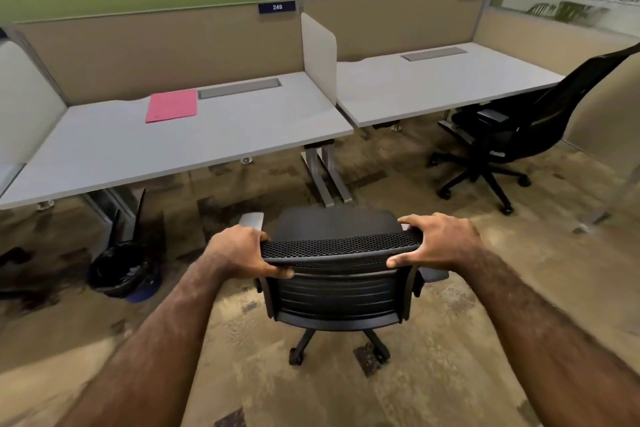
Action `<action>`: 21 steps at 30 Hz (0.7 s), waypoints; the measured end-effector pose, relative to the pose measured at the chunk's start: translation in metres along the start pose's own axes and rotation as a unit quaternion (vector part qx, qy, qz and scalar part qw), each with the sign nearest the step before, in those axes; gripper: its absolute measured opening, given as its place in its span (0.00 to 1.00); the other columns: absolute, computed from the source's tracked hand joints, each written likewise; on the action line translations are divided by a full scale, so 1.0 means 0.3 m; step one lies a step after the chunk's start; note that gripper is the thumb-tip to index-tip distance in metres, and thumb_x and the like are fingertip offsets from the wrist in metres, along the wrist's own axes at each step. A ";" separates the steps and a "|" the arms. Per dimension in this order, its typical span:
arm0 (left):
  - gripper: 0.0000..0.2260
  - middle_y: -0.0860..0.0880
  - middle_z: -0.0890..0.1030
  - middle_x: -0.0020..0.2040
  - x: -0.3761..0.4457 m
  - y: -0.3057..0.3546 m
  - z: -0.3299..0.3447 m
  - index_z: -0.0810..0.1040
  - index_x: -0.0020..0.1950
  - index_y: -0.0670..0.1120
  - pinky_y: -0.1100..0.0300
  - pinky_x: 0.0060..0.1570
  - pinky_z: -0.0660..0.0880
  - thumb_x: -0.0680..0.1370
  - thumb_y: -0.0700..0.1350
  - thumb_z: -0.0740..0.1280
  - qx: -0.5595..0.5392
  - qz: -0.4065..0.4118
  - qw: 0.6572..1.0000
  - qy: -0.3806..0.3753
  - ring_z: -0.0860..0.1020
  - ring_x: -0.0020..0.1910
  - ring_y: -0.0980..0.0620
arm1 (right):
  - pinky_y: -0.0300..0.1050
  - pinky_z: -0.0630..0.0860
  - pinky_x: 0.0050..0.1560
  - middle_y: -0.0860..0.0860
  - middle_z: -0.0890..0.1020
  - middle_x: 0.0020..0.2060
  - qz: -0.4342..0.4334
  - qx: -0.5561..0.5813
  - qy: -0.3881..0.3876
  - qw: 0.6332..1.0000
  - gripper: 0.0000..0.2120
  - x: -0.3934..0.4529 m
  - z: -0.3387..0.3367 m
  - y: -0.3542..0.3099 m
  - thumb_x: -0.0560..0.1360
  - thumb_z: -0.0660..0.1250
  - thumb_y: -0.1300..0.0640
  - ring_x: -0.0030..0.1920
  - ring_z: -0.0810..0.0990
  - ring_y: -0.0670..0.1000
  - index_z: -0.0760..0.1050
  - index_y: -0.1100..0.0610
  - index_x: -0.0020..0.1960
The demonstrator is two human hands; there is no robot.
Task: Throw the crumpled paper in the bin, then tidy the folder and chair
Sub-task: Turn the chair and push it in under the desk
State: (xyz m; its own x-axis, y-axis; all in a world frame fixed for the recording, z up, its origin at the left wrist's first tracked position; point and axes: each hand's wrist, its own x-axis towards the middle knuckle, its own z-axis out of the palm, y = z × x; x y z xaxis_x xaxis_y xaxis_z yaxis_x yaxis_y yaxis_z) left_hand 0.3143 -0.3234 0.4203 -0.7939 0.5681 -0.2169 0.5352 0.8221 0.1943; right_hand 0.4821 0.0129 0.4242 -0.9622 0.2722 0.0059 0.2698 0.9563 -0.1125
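A black office chair [337, 291] on castors stands on the carpet in front of me, its back toward me, a short way out from the left desk [166, 152]. My left hand [239, 251] grips the left end of the mesh top of the chair back. My right hand [438, 241] grips the right end. A pink folder [172, 105] lies flat and closed on the left desk near its back edge. A bin [124, 270] lined with a black bag sits on the floor under the desk's left side. No crumpled paper is visible.
The desk's metal leg [325, 173] stands just beyond the chair seat. A second black chair [512, 135] sits at the right desk [443, 87]. Beige partition panels run behind both desks, with a white divider [320, 55] between them. Open carpet lies around me.
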 end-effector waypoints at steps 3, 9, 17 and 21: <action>0.42 0.62 0.81 0.37 -0.060 -0.075 0.008 0.81 0.48 0.58 0.61 0.40 0.79 0.46 0.85 0.61 -0.005 -0.010 1.000 0.010 0.78 0.37 0.64 | 0.50 0.75 0.53 0.41 0.81 0.55 -0.032 -0.016 0.021 0.999 0.55 0.007 0.014 -0.060 0.49 0.47 0.11 0.56 0.77 0.48 0.64 0.38 0.69; 0.42 0.63 0.80 0.35 -0.189 -0.278 0.003 0.82 0.50 0.59 0.63 0.36 0.74 0.50 0.86 0.58 0.008 -0.011 0.994 0.111 0.78 0.36 0.62 | 0.49 0.72 0.50 0.43 0.82 0.55 -0.081 -0.018 0.065 0.994 0.49 0.052 0.050 -0.250 0.59 0.40 0.14 0.55 0.78 0.49 0.69 0.40 0.67; 0.37 0.56 0.86 0.42 -0.277 -0.548 -0.005 0.84 0.51 0.53 0.63 0.32 0.67 0.69 0.79 0.50 -0.001 -0.012 0.941 0.338 0.83 0.40 0.54 | 0.44 0.69 0.37 0.44 0.80 0.36 -0.060 -0.015 0.069 0.996 0.46 0.159 0.105 -0.552 0.63 0.34 0.18 0.40 0.76 0.48 0.80 0.45 0.44; 0.36 0.55 0.82 0.32 -0.227 -0.669 -0.050 0.84 0.41 0.54 0.63 0.31 0.64 0.71 0.77 0.46 0.057 -0.066 0.936 0.341 0.79 0.33 0.52 | 0.48 0.76 0.43 0.45 0.80 0.35 -0.054 0.001 0.072 0.996 0.43 0.248 0.112 -0.668 0.65 0.35 0.20 0.40 0.77 0.49 0.80 0.46 0.44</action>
State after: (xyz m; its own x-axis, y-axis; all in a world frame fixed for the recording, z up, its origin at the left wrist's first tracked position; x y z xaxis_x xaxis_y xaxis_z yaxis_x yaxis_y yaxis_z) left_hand 0.2566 -0.5277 0.4103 -0.8348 0.3361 0.4361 0.4153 0.9044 0.0980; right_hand 0.3552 -0.1621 0.4138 -0.9706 0.1794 0.1607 0.1639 0.9809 -0.1050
